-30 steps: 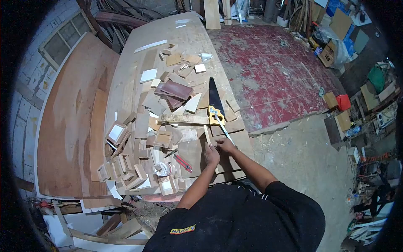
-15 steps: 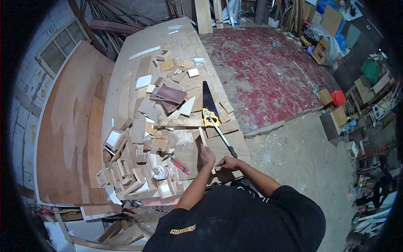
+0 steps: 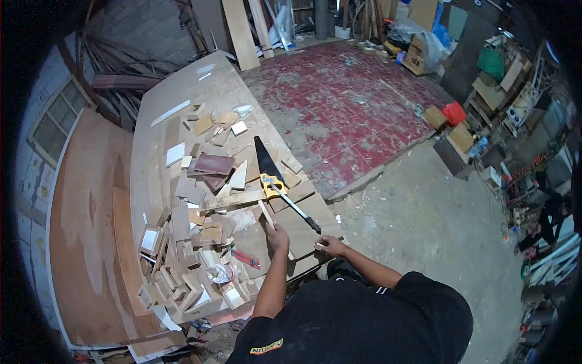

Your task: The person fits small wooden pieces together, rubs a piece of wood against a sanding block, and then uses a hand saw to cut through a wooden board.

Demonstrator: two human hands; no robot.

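Head view: the left hand (image 3: 277, 239) grips a thin, straight, pale wooden strip (image 3: 265, 212) over the near edge of the plywood-topped table (image 3: 221, 82), fingers closed around it. The right hand (image 3: 334, 246) is apart from the left, its thumb and fingers drawn narrow; whether they pinch anything cannot be told. Just beyond lies a saw (image 3: 273, 184), with tapered black blade and yellow handle, a slim pale rod (image 3: 293, 206) with a dark end crossing the handle. Leftward are a flat wooden board (image 3: 233, 200), a red cutter (image 3: 246, 259), a round white tub (image 3: 219, 273), small box-like wooden frames (image 3: 176, 282) and smooth reddish-brown panels (image 3: 212, 165). Right of the table, scuffed red tiles (image 3: 351, 109) adjoin rough grey concrete (image 3: 400, 218).
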